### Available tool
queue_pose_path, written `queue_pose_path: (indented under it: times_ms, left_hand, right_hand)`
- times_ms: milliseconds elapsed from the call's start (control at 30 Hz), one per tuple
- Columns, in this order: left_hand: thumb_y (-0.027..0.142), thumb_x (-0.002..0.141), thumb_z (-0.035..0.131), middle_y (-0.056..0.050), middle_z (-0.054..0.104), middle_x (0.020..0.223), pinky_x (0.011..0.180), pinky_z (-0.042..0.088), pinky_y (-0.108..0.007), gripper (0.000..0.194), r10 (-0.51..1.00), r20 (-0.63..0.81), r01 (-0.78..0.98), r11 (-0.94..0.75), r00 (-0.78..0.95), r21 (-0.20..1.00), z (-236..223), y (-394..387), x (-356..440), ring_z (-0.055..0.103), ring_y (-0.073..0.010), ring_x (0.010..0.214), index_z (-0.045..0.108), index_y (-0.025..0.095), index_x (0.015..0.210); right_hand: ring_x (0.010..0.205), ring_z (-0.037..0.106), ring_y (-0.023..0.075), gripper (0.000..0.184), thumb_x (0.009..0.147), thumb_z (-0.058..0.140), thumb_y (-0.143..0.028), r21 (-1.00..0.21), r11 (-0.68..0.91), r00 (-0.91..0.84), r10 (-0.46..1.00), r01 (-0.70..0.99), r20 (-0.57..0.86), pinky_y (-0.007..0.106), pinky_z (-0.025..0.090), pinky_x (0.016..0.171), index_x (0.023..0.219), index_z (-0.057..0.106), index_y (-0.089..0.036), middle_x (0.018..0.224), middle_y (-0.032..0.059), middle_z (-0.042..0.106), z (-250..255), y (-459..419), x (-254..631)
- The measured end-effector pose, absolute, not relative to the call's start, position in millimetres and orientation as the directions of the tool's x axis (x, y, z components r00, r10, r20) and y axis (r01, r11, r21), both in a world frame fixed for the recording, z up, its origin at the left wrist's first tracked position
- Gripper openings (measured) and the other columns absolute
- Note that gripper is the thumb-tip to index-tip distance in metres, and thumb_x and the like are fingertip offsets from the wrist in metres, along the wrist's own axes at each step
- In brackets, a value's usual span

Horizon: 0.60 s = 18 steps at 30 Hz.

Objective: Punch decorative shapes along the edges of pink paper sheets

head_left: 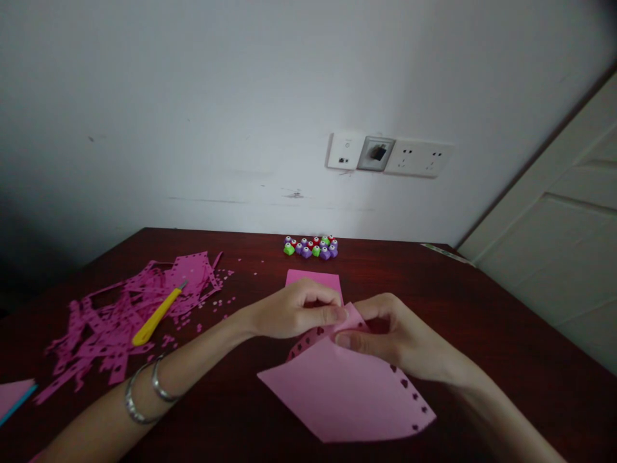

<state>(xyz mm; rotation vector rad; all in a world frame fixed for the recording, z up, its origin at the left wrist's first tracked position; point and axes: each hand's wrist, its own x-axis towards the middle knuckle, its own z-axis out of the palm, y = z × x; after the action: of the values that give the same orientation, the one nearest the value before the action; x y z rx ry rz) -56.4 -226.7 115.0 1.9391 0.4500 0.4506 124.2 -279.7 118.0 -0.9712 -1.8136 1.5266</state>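
Note:
A sheet of pink paper [347, 392] with small punched shapes along its edges is held up over the dark table. My left hand [299, 308] pinches its upper corner between thumb and fingers. Close beside it, my right hand [390, 334] grips the same sheet, thumb on the near face and fingers behind. Around the pinched corner the paper bends, and a punched edge shows below my left hand. Behind my hands lies another pink paper piece [313, 278], partly hidden by my left hand.
A heap of pink paper scraps [110, 315] lies at the left with a yellow craft knife [157, 316] on top. Several small coloured punches [311, 247] stand near the wall. At the lower left edge are pale paper [13, 395] and a blue stick-like thing [18, 405].

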Motion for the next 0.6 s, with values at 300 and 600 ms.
queue_pose_path:
  times_ms: [300,600]
  left_hand:
    - [0.044,0.084,0.047,0.004,0.041,0.055,0.046,0.026,-0.020,0.036,0.446,0.084,0.053,-0.287,0.891,0.957,112.3,-227.1,-56.8,0.035,-0.0061,0.050,0.048,0.014,0.062]
    - [0.036,0.085,0.047,0.006,0.034,0.054,0.047,0.023,-0.021,0.035,0.558,0.140,0.082,-0.353,0.818,0.932,117.8,-226.3,-55.4,0.030,-0.0056,0.050,0.043,0.014,0.057]
  right_hand:
    - [0.049,0.036,0.0055,0.024,0.078,0.061,-0.034,-0.975,0.079,-0.591,0.805,0.206,-0.059,0.018,0.028,0.043,0.074,0.068,-0.011,0.057,-0.0021,0.050,122.0,-285.6,125.0]
    - [0.052,0.047,0.0068,0.027,0.070,0.069,-0.034,-0.974,0.010,-0.573,0.809,0.228,-0.126,0.019,0.038,0.049,0.089,0.070,-0.015,0.068,0.0006,0.062,113.1,-277.2,128.2]
